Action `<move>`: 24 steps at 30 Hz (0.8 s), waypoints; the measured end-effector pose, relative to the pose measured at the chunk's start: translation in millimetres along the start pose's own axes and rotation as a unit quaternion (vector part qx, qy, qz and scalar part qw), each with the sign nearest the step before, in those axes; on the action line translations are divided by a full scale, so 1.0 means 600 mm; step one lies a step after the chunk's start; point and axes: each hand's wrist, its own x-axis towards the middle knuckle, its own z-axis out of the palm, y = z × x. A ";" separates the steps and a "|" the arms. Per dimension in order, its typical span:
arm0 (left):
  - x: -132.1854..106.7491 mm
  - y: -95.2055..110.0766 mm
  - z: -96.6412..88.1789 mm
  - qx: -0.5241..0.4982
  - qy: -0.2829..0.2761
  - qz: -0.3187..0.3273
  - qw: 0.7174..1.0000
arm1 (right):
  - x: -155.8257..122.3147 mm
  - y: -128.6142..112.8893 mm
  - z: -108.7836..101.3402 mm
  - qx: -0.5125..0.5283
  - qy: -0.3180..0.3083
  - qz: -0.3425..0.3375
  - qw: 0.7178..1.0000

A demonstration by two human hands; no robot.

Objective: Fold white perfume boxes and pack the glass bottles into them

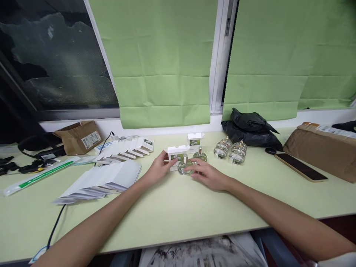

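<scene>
So I'm standing here watching someone at a pale green table (180, 211), and both their hands are out in the middle of it. Left hand (161, 167) is partly curled, thumb in front and fingers at the side, holding a small white box (179, 149) that stands upright with its top flaps up. Right hand (204, 172) is half open, fingertips at the right side of a round glass bottle (184, 167) just in front of that box; it's tiny from here, so I can't tell if they're really gripping it or only touching. Right behind are another bottle (200, 155) and another white box (194, 141), also upright. Off to the right there's a bunch of bottles (237, 152) standing in two groups, black bags (250, 129) behind them, then a phone (302, 167) lying beside a big brown parcel (322, 148). Over on the left, a fanned row of flat white cartons (102, 180) sits near an open cardboard box (79, 137)
</scene>
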 end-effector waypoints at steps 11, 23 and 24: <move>-0.002 0.011 -0.029 0.107 0.078 0.017 0.991 | -0.005 -0.013 -0.009 -0.052 0.063 0.004 0.997; -0.003 0.011 -0.045 0.257 0.023 0.256 0.932 | 0.002 -0.004 -0.003 -0.044 0.097 0.083 0.991; -0.003 0.011 -0.045 0.275 0.019 0.280 0.919 | 0.002 -0.002 -0.002 -0.046 0.097 0.078 0.991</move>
